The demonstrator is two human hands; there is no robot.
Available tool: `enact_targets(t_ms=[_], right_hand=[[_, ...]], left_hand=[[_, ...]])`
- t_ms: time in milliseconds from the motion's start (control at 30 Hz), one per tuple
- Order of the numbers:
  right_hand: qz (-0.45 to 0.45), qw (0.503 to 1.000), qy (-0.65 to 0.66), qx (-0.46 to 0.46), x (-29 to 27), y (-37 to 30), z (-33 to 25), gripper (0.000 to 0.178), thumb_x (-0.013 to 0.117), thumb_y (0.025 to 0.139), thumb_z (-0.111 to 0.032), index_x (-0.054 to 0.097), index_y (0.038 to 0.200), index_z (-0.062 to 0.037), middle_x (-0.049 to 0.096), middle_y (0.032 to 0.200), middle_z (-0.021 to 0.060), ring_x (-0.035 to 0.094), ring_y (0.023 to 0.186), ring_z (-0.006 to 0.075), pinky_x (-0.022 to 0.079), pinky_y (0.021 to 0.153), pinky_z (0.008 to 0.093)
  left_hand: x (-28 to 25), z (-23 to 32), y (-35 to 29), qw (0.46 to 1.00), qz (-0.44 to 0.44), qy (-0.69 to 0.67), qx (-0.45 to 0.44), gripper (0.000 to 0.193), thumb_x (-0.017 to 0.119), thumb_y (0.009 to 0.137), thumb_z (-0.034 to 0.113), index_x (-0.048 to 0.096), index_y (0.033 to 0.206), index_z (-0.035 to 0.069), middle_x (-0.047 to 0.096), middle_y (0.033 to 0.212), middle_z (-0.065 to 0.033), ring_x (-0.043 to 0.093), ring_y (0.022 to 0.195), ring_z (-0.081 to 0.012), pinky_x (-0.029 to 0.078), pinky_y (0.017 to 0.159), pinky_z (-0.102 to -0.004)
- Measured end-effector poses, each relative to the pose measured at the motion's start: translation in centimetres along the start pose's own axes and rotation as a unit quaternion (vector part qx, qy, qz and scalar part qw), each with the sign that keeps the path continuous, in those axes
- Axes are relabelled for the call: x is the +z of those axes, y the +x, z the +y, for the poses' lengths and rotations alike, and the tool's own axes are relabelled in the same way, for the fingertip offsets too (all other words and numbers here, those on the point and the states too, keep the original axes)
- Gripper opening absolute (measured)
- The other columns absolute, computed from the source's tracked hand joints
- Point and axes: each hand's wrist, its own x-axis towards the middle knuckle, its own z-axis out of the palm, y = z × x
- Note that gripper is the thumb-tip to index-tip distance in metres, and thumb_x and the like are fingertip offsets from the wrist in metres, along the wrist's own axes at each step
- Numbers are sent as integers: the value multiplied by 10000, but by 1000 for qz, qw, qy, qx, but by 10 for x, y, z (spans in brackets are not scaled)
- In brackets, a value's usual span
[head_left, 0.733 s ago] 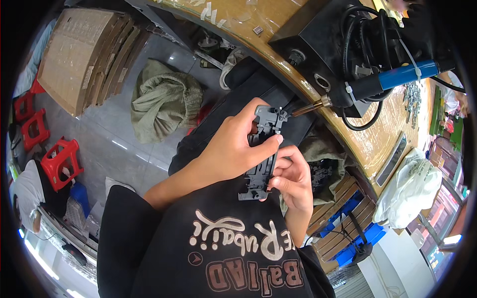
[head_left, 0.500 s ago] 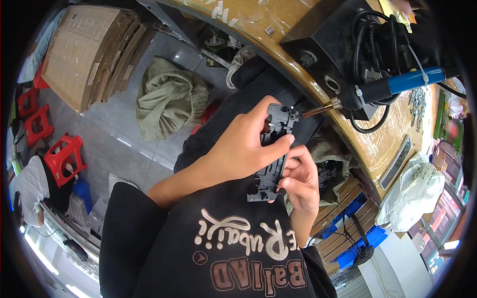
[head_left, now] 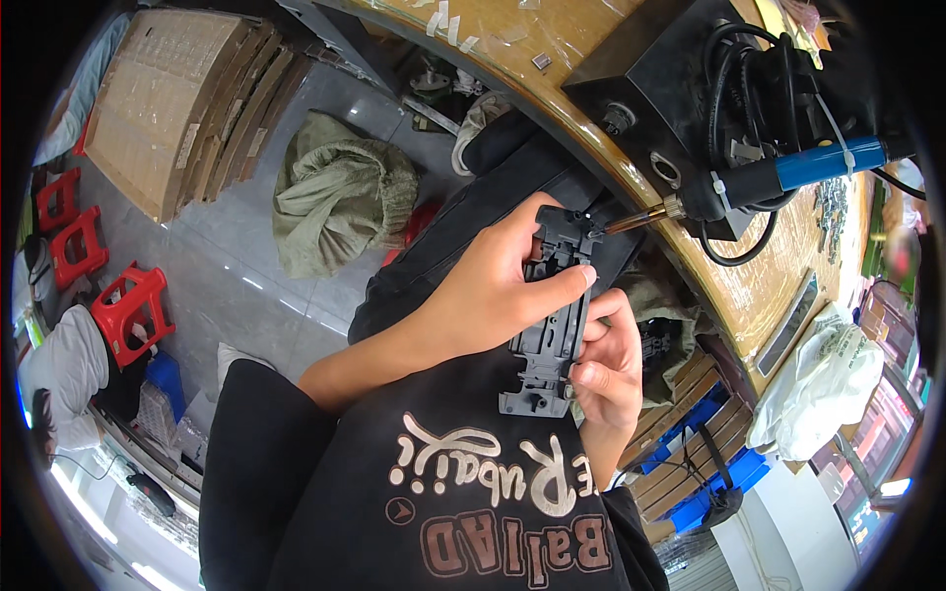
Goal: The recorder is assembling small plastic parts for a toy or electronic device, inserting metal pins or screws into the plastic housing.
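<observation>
My left hand (head_left: 503, 286) grips a long dark grey moulded plastic part (head_left: 547, 357) with clips and ribs, its thumb lying across the upper half. Along the part's lower right edge is my right hand (head_left: 609, 360), fingers curled and thumb bent against that edge; its fingertips are partly hidden. A soldering iron (head_left: 749, 185) with a blue and black handle is fixed on a black metal box (head_left: 636, 108). Its brown tip reaches the upper right corner of the part; whether it touches cannot be made out.
A film-covered wooden bench (head_left: 709, 286) curves along the right, with a white plastic bag (head_left: 823, 379) at its edge. Black cable (head_left: 724, 128) coils over the iron. On the floor are an olive cloth sack (head_left: 340, 197), flattened cardboard boxes (head_left: 168, 98) and red stools (head_left: 133, 310).
The plastic part has turned its ribbed face more toward me, and its lower end has shifted slightly right and down. My right hand has moved slightly right and down, its thumb now less over the part.
</observation>
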Motion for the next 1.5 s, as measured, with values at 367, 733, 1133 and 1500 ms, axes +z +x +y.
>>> enact_targets(t_ms=[367,733,1133,1500], right_hand=[[1,1000,-5,-20,7,1,-3,387,619,704,51,350,981,26,587,835,192,597,632,189,505,530,269],[9,999,-42,14,-9,-5,0,367,588,737,41,401,1052,27,593,875,147,591,686,149,477,581,229],[13,998,-53,-10,-54,-28,9,288,532,757,46,435,1028,30,580,834,111,575,677,131,481,582,231],[65,992,-107,-19,-90,-63,13,288,507,753,74,446,1031,38,558,812,78,553,672,100,497,520,229]], left_hand=[[1,4,0,992,-18,-117,-49,227,608,758,62,455,916,4,516,749,10,476,689,-25,397,586,-185],[5,-11,-2,999,12,-35,35,220,615,759,70,447,896,30,495,769,17,460,691,-24,397,597,-185],[35,-38,-11,998,-25,57,32,259,586,788,98,457,997,17,502,803,-6,467,718,-47,411,634,-199],[72,-56,-20,991,-93,95,-24,220,568,809,119,435,954,23,508,828,-14,476,745,-57,411,649,-216]])
